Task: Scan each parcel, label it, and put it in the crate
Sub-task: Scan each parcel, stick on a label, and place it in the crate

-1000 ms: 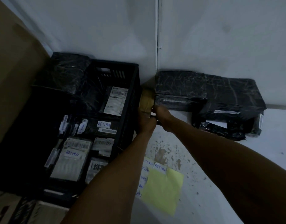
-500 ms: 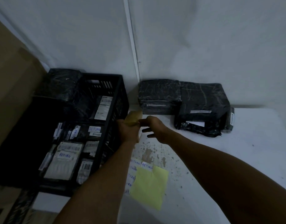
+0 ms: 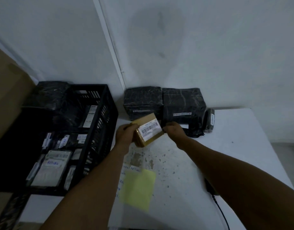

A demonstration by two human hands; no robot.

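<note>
left hand [image 3: 125, 136] grips the brown parcel [image 3: 148, 130]; right hand [image 3: 173, 131] pinches its edge.

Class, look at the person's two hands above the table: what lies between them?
In the head view, a small tan parcel with a barcode label lies between them: the left hand grips its left end, and the right hand is at its right edge.
</note>
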